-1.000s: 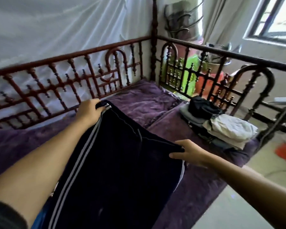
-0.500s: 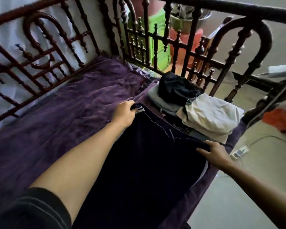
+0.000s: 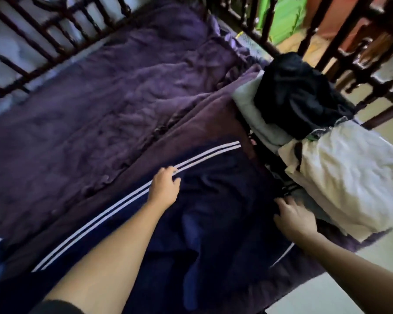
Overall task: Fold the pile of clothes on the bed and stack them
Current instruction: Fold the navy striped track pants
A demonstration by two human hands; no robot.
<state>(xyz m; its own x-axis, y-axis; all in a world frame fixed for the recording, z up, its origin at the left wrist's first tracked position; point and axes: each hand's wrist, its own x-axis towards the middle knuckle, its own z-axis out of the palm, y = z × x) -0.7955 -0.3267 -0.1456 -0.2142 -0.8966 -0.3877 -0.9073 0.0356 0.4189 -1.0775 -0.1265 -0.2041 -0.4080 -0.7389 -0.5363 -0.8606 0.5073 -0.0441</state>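
Observation:
Dark navy track pants (image 3: 216, 223) with two white side stripes lie spread on the purple bedspread (image 3: 100, 105). My left hand (image 3: 165, 186) rests on the striped left edge, fingers relaxed. At the pants' right edge, beside the pile, my right hand (image 3: 293, 217) lies flat with fingers spread. The pile of clothes (image 3: 327, 159) sits at the bed's right end: a black garment (image 3: 297, 96) on top, a cream one (image 3: 349, 173) in front, a pale grey one beneath.
A dark carved wooden bed rail (image 3: 340, 41) runs along the back and right end. Beyond it stand a green container (image 3: 281, 17) and an orange one. Pale floor (image 3: 327, 291) shows at the lower right past the bed's edge.
The pants, held up by the waistband a second ago, now lie flat on the bed. Both hands have let go and rest on the fabric. The view has tilted down.

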